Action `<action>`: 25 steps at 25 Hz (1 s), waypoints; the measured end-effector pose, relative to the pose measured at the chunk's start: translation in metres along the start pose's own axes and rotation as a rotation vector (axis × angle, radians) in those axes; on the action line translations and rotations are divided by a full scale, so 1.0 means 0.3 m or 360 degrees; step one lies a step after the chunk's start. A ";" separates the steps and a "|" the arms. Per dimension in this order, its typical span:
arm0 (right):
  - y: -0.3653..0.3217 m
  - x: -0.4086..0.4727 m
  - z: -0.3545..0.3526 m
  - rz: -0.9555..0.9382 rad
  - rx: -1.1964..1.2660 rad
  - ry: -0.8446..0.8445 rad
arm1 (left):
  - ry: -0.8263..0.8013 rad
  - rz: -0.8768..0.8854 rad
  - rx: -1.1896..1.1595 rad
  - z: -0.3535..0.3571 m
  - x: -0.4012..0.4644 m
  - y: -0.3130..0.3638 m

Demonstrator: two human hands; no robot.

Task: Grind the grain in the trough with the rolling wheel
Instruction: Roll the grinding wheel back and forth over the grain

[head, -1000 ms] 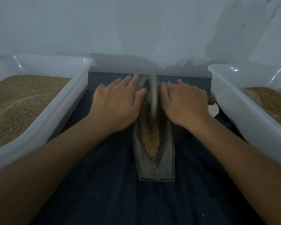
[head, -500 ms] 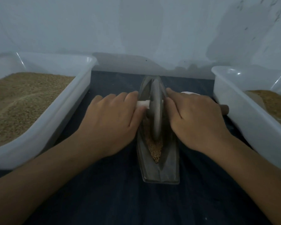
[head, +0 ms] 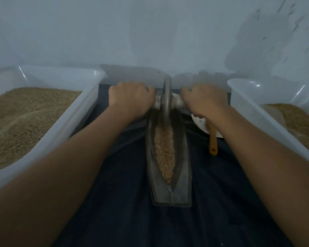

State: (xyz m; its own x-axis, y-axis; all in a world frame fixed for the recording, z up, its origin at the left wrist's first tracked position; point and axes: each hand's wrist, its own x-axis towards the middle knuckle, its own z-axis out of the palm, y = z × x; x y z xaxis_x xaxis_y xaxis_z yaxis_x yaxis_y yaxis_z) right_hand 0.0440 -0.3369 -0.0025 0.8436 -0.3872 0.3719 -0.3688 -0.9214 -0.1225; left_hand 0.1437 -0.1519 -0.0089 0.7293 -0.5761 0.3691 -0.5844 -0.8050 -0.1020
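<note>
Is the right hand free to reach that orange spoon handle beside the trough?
Probably not yet: the right hand grips the wheel's axle. The orange spoon handle lies just under that wrist, uncovered, so letting go would leave the way free.

The trough (head: 169, 157) lies in the middle with grain (head: 164, 152) in it. The wheel (head: 166, 100) stands at its far end. A tub (head: 64, 125) sits to its left, another tub (head: 253, 104) to its right, a spoon (head: 213, 139) just beside its right.

Both arms reach straight forward — left hand (head: 131, 98) and right hand (head: 204, 100) curled into fists, knuckles up.
</note>
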 end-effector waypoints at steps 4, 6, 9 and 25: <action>-0.008 -0.180 -0.032 -0.0197 -0.0345 0.0119 | 0.0290 0.0400 0.0199 -0.011 -0.220 -0.018; -0.014 -0.277 -0.054 -0.0272 -0.0420 0.0132 | 0.0336 0.0497 0.0219 -0.030 -0.305 -0.035; -0.013 -0.311 -0.060 -0.0266 -0.0414 0.0124 | 0.0377 0.0517 0.0275 -0.054 -0.321 -0.046; 0.010 -0.294 -0.025 -0.0273 -0.0267 0.0201 | 0.0384 0.0410 0.0282 -0.060 -0.291 -0.004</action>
State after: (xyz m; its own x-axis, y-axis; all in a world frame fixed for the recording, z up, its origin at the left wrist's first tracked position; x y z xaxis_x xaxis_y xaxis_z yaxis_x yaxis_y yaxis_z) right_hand -0.0344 -0.3053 -0.0287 0.8478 -0.2087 0.4874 -0.2930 -0.9506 0.1025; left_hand 0.0744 -0.0980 -0.0243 0.4497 -0.7297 0.5151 -0.6513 -0.6625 -0.3700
